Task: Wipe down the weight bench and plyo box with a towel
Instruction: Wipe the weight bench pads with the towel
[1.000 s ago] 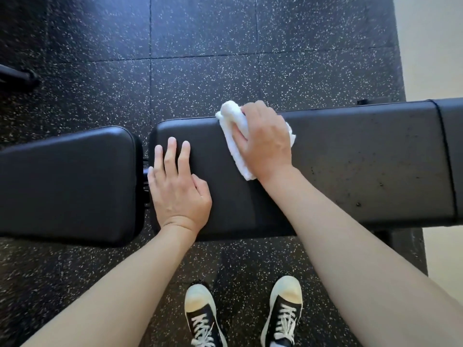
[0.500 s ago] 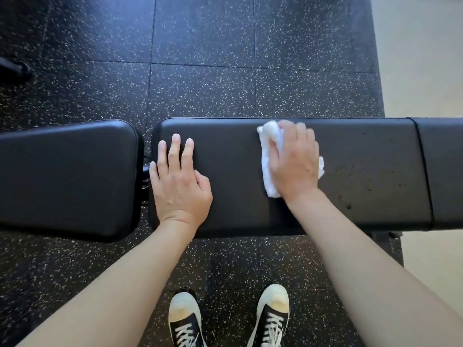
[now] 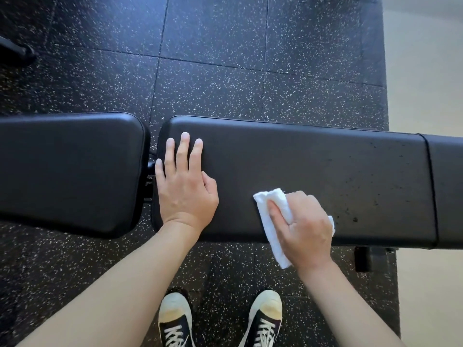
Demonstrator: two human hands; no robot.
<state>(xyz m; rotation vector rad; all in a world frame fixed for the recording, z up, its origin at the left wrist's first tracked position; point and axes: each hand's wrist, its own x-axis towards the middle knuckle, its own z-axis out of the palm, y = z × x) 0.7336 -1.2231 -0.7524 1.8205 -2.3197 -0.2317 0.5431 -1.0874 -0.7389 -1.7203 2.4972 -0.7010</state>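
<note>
Gripping the folded white towel (image 3: pixel 271 222), the right hand (image 3: pixel 304 227) has dragged it from the far edge to the near edge of the weight bench (image 3: pixel 325 176), finishing one stroke, while the left hand (image 3: pixel 184 189) stays flat, bracing the pad.

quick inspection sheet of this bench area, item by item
surface: long black bench pad, small dark specks toward its right end; a second pad lies left of a gap
job's things: white towel pressed on the long pad's near edge, its end hanging over; plyo box not in view
clutter: nothing seen
grips: left hand flat on the long pad's left end, fingers straight; right hand curled round the towel
cables: nothing seen
surroundings: black speckled rubber floor tiles, pale floor to the right, two black sneakers below
</note>
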